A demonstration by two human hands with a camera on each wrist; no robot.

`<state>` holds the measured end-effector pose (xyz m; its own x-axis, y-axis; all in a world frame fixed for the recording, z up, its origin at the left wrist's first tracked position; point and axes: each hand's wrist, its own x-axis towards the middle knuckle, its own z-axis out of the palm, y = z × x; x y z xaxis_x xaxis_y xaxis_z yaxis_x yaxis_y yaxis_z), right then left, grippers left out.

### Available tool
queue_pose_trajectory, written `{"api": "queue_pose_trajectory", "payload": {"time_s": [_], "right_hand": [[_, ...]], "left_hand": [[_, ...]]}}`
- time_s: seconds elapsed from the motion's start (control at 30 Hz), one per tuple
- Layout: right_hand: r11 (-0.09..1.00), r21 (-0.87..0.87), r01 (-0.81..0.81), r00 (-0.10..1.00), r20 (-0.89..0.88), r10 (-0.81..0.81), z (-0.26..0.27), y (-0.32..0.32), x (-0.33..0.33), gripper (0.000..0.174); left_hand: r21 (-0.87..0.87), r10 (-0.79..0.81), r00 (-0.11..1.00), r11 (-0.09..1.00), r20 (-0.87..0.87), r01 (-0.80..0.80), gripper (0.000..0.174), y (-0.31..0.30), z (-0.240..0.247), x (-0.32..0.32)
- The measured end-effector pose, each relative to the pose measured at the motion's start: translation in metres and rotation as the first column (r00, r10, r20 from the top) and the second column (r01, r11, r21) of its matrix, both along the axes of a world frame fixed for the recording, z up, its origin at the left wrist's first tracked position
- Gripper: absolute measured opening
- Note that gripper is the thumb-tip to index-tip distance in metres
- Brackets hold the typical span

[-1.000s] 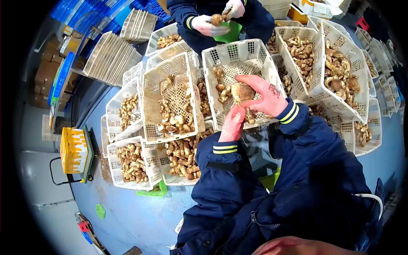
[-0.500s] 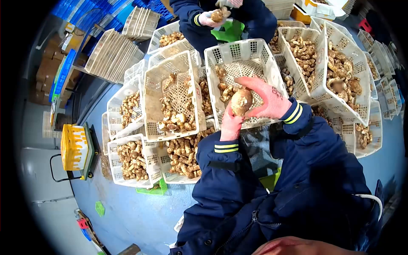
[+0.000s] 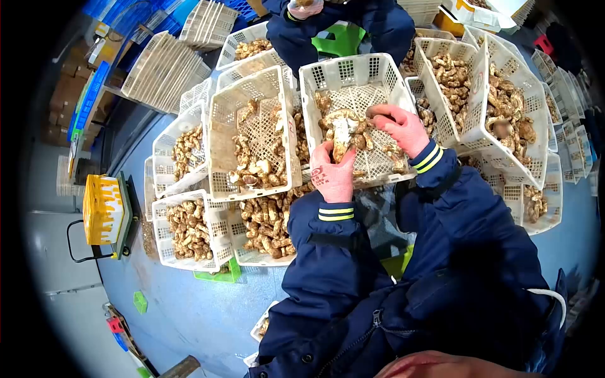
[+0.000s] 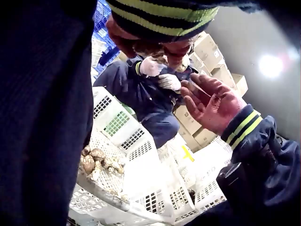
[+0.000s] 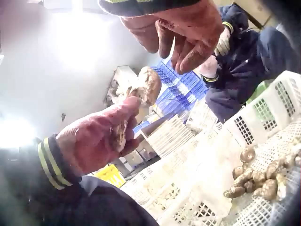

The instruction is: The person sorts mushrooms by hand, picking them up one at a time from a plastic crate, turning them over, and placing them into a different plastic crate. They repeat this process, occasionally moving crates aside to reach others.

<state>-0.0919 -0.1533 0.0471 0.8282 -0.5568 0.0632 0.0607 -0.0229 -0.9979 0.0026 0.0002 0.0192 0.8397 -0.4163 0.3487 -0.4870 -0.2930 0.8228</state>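
Nearest the camera: dark blue sleeves [image 3: 334, 252] with yellow cuff stripes, taking up the lower head view

Just beyond the cuffs: left hand [image 3: 332, 176] in a reddish glove, fingers curled round the lower end of a large mushroom [image 3: 343, 129]. Mushroom raised above the hand, pale underside towards the camera. Held over the near part of a tilted white basket [image 3: 353, 69] and clear of the loose mushrooms [image 3: 322, 104] on its mesh.

Right hand [image 3: 402, 129] just beside the held mushroom, on its right, fingers bent inward towards it. No contact with the mushroom confirmed in any view. Seen from the left wrist with palm exposed and fingers loosely bent. A thin pale streak at the fingertips too blurred to identify, so cannot tell whether anything is pinched there.

Left hand largely blocked by its own cuff in the left wrist view. Right wrist view washed out by glare at the left.

Further out: neighbouring baskets [image 3: 252, 138] of mushrooms on both sides, a yellow scale [image 3: 104, 217] on the blue floor [image 3: 189, 315], and a second person [image 3: 334, 28] opposite, cut off at the top edge
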Motion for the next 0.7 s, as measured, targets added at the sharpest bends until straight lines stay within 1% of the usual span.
{"api": "queue_pose_trajectory", "payload": {"time_s": [0.03, 0.07, 0.1, 0.13, 0.17, 0.23, 0.27, 0.3, 0.37, 0.4, 0.43, 0.53, 0.57, 0.63, 0.67, 0.7], "right_hand": [[1.0, 0.001, -0.001, 1.0, -0.002, 0.001, 0.004, 0.005, 0.001, 0.03], [0.981, -0.191, 0.027, 1.0, -0.009, -0.029, 0.008, 0.011, 0.001, 0.03], [0.926, -0.375, 0.053, 0.998, -0.01, -0.061, 0.01, 0.015, 0.001, 0.031], [0.816, -0.571, 0.085, 0.996, 0.063, -0.059, 0.006, 0.014, 0.005, 0.033], [0.816, -0.571, 0.085, 0.996, 0.063, -0.059, 0.005, 0.015, 0.006, 0.033], [0.635, -0.761, 0.131, 0.991, 0.094, -0.093, 0.009, 0.022, 0.007, 0.034], [0.645, -0.755, 0.118, 0.991, 0.047, -0.125, 0.011, 0.026, 0.007, 0.036], [0.645, -0.755, 0.117, 0.991, 0.046, -0.127, 0.009, 0.026, 0.008, 0.036], [0.519, -0.829, 0.209, 0.976, 0.139, -0.17, 0.004, 0.029, 0.011, 0.032], [0.598, -0.775, 0.207, 0.975, 0.115, -0.189, 0.002, 0.029, 0.012, 0.03], [0.598, -0.775, 0.206, 0.975, 0.114, -0.189, 0.002, 0.03, 0.012, 0.03], [0.695, -0.687, 0.211, 0.977, 0.128, -0.17, 0.0, 0.031, 0.013, 0.026], [0.695, -0.687, 0.211, 0.977, 0.129, -0.169, -0.002, 0.031, 0.014, 0.026], [0.758, -0.617, 0.21, 0.978, 0.145, -0.153, 0.0, 0.034, 0.015, 0.025], [0.794, -0.564, 0.225, 0.974, 0.143, -0.175, 0.001, 0.036, 0.014, 0.023], [0.795, -0.564, 0.225, 0.974, 0.144, -0.174, 0.002, 0.036, 0.014, 0.023]], "left_hand": [[-0.002, 0.002, 1.0, 1.0, -0.024, -0.002, 0.041, 0.0, 0.001, 0.0], [0.007, 0.004, 1.0, 1.0, -0.026, -0.003, 0.041, 0.0, 0.003, -0.001], [0.008, 0.004, 1.0, 1.0, -0.028, -0.003, 0.041, 0.0, 0.002, -0.001], [-0.009, -0.01, 0.999, 1.0, -0.052, 0.01, 0.041, -0.001, 0.001, -0.001], [-0.026, -0.024, 0.997, 0.999, -0.077, 0.022, 0.041, -0.001, 0.0, -0.001], [-0.014, -0.01, 0.998, 1.0, -0.056, 0.01, 0.041, -0.002, 0.003, -0.004], [-0.023, -0.021, 0.995, 1.0, -0.096, 0.019, 0.042, -0.003, 0.004, -0.005], [-0.033, -0.033, 0.99, 0.999, -0.136, 0.029, 0.042, -0.004, 0.002, -0.005], [-0.032, -0.044, 0.992, 0.999, -0.12, 0.04, 0.043, -0.006, -0.001, -0.005], [-0.032, -0.054, 0.993, 0.998, -0.104, 0.05, 0.043, -0.006, -0.002, -0.005], [-0.032, -0.054, 0.993, 0.998, -0.105, 0.051, 0.043, -0.006, 0.0, -0.006], [-0.075, -0.053, 0.987, 0.996, -0.149, 0.043, 0.044, -0.006, 0.004, -0.009], [-0.07, -0.056, 0.988, 0.996, -0.143, 0.046, 0.044, -0.006, 0.005, -0.009], [-0.066, -0.059, 0.989, 0.997, -0.137, 0.05, 0.044, -0.006, 0.006, -0.01], [-0.075, -0.076, 0.984, 0.995, -0.16, 0.065, 0.044, -0.006, 0.007, -0.01], [-0.084, -0.093, 0.979, 0.993, -0.182, 0.079, 0.043, -0.006, 0.006, -0.01]]}}
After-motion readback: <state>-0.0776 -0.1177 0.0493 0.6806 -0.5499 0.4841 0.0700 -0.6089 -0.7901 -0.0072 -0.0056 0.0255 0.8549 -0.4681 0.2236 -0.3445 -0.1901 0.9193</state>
